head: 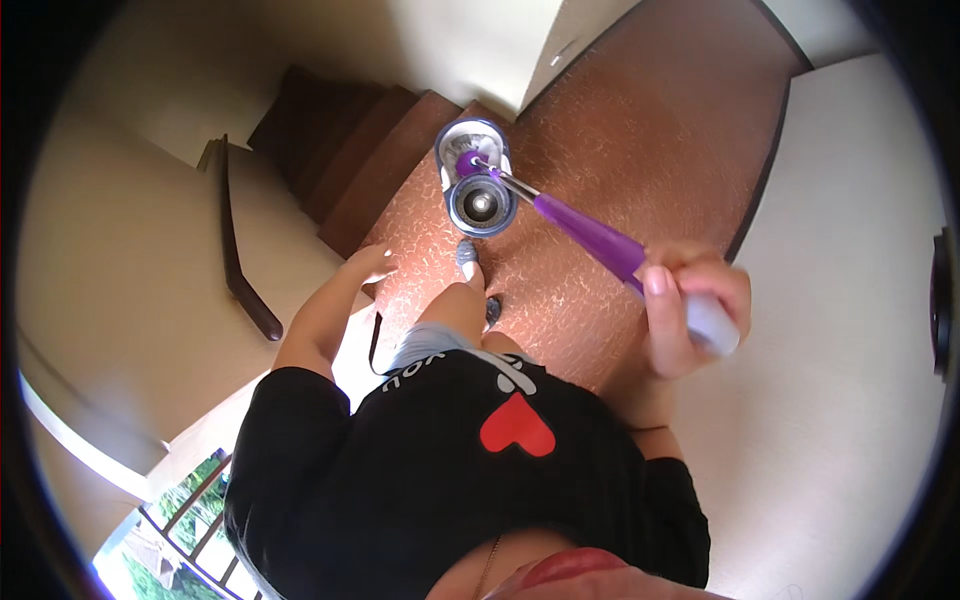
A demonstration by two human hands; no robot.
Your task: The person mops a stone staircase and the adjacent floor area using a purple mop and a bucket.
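Note:
My right hand (686,307) is wrapped around the top of a mop's purple handle (589,232), and a pale grip end shows past the fingers. The handle slants down to a purple mop head (471,163) with grey-white strands, which sits inside the far part of a spin-mop bucket (441,180). A round spinner basket (481,204) takes up the bucket's near part. My left hand (373,264) holds nothing and hangs at my side with its fingers apart, away from the bucket.
Brown stairs (375,150) drop away to the left of the bucket. A dark handrail (229,247) runs along the left wall. A white wall corner (525,82) stands just behind the bucket, and a pale wall (825,300) rises on the right. My slippered foot (468,253) is close to the bucket.

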